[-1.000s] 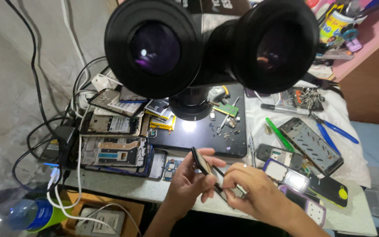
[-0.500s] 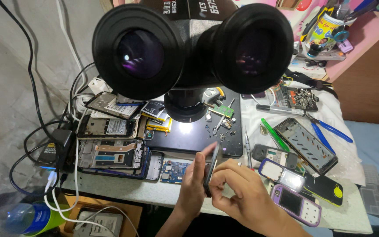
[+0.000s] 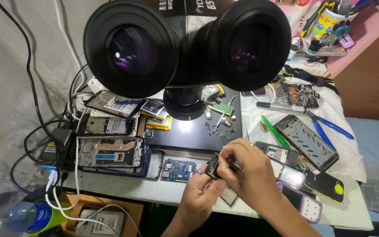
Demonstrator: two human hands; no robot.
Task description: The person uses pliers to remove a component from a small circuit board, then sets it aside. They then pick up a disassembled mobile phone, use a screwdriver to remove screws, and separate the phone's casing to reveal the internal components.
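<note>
I see a black microscope (image 3: 189, 48) filling the top, cluttered tabletop (image 3: 154, 186) below it, my right hand (image 3: 248, 169) and left hand (image 3: 202, 195) together, both clamped on a small dark phone (image 3: 212, 166) above the tabletop's near edge, blue circuit board (image 3: 178, 170) just left

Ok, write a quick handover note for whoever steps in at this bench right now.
Left hand: grips a small dark phone part at the table's front edge.
Right hand: over the part, pinching a thin tool whose tip is hidden.
Nearby: blue circuit board just left of the hands, loose screws on the black mat under the microscope.
Done: part is off the mat, in hand.
Left: cannot tell how far the work on it has got.
</note>
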